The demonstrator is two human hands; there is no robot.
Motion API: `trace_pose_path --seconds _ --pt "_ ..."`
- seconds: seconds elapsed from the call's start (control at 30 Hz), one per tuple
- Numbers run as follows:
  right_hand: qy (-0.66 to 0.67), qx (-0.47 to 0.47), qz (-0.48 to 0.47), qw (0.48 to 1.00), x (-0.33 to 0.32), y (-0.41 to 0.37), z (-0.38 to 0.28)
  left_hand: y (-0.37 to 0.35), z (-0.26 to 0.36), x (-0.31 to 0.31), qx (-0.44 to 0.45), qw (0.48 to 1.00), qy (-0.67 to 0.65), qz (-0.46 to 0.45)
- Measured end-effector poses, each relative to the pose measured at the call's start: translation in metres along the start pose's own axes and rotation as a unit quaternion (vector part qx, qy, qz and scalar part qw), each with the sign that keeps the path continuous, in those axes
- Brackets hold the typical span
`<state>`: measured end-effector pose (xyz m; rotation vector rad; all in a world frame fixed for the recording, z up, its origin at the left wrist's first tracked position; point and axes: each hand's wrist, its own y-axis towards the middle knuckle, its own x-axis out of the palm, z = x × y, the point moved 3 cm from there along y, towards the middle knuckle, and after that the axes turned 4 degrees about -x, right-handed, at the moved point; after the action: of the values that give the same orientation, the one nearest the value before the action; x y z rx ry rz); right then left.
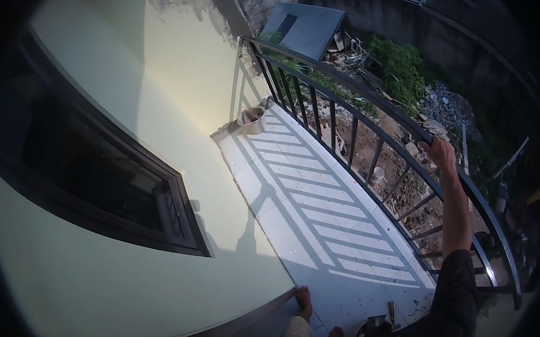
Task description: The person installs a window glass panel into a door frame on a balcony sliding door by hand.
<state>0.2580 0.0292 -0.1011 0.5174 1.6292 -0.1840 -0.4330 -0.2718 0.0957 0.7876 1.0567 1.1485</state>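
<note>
My right hand [441, 154] is closed over the top bar of a black metal railing [411, 126], its fingers curled over the bar and partly hidden. The arm reaches up from the lower right in a dark sleeve. Out of view is my left hand. At the bottom edge, close to my body, sits a dark container [376, 326] with what looks like a flat tool and a handle at it; its contents cannot be made out. A pale bucket [252, 122] with something inside stands at the far end of the tiled balcony floor [320, 201].
A cream wall [176, 130] with a dark-framed window [104, 153] runs along the left. Railing shadows cross the floor. My bare foot [304, 300] is near the wall's base. Beyond the railing, lower down, lie rubble [447, 107], green plants [392, 58] and a grey sheet roof [305, 29].
</note>
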Motion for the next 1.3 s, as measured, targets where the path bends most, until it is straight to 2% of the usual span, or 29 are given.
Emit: trace_pose_path --seconds 0.13,0.2,0.23,0.3,0.33,0.37,0.4,0.43,0.47,0.5,0.53,0.57,0.6,0.63,0.67,0.77,0.9,1.0,1.1,1.2,1.27,1.3 --pt "0.008 0.024 -0.033 0.999 0.006 -0.004 -0.005 0.011 0.005 0.006 0.043 0.998 -0.052 -0.001" --pt "-0.053 0.094 0.102 0.989 0.012 -0.017 -0.015 0.009 0.005 0.003 0.020 0.999 -0.036 -0.006" --pt "-0.009 0.115 0.027 0.993 0.013 -0.019 -0.020 0.006 0.005 0.002 -0.002 1.000 -0.014 -0.011" --pt "-0.108 0.041 0.143 0.983 0.030 -0.046 -0.035 0.003 0.005 0.003 -0.010 0.999 -0.031 0.002" --pt "-0.077 -0.003 0.144 0.987 0.021 -0.069 -0.050 0.004 0.003 0.005 -0.017 0.999 -0.043 0.006" --pt "-0.086 -0.011 0.020 0.996 0.018 -0.092 -0.060 0.006 0.001 0.008 0.011 0.997 -0.068 0.025" --pt "-0.061 -0.029 -0.192 0.979 0.050 -0.106 -0.056 0.007 0.001 0.009 0.008 0.997 -0.076 0.024" --pt "0.030 -0.039 -0.360 0.932 0.104 -0.128 -0.052 0.006 0.003 0.009 -0.006 0.996 -0.089 0.030" --pt "0.233 0.175 -0.572 0.766 0.164 -0.181 -0.050 0.006 0.005 0.009 -0.019 0.994 -0.103 0.033" --pt "0.278 0.156 -0.553 0.770 0.151 -0.242 -0.072 0.005 0.005 0.010 -0.015 0.994 -0.104 0.037" --pt "0.211 0.015 -0.532 0.820 0.161 -0.296 -0.087 0.000 0.000 0.008 -0.017 0.993 -0.114 0.034" --pt "0.118 -0.091 -0.294 0.944 0.181 -0.368 -0.092 -0.008 -0.007 0.005 -0.043 0.998 -0.050 0.013" --pt "0.101 -0.090 -0.393 0.910 0.210 -0.434 -0.089 -0.018 -0.012 0.006 -0.071 0.997 0.015 -0.006" --pt "0.153 -0.144 -0.398 0.893 0.243 -0.503 -0.082 -0.018 -0.014 0.011 -0.079 0.995 -0.054 0.011" --pt "0.180 -0.136 -0.467 0.855 0.241 -0.554 -0.085 -0.018 -0.018 0.015 -0.077 0.995 -0.060 0.012" --pt "0.104 -0.118 -0.538 0.828 0.239 -0.672 -0.064 -0.021 -0.023 0.018 0.000 0.999 -0.008 0.049" --pt "0.145 -0.086 -0.498 0.851 0.224 -0.720 -0.007 -0.020 -0.018 0.023 -0.010 0.998 -0.043 0.044" --pt "0.102 0.006 -0.463 0.880 0.165 -0.695 0.031 -0.018 -0.014 0.022 -0.025 0.999 -0.035 0.029" --pt "0.131 0.007 -0.381 0.915 0.114 -0.684 0.047 -0.015 -0.012 0.022 -0.026 0.998 -0.035 0.034" --pt "0.146 0.036 -0.409 0.900 0.089 -0.702 0.053 -0.015 -0.012 0.024 -0.058 0.996 -0.068 0.027" --pt "0.151 0.039 -0.384 0.910 0.094 -0.730 0.059 -0.014 -0.010 0.023 -0.057 0.996 -0.069 0.021" --pt "0.153 0.074 -0.370 0.913 0.096 -0.740 0.064 -0.013 -0.009 0.023 -0.056 0.996 -0.073 0.020"
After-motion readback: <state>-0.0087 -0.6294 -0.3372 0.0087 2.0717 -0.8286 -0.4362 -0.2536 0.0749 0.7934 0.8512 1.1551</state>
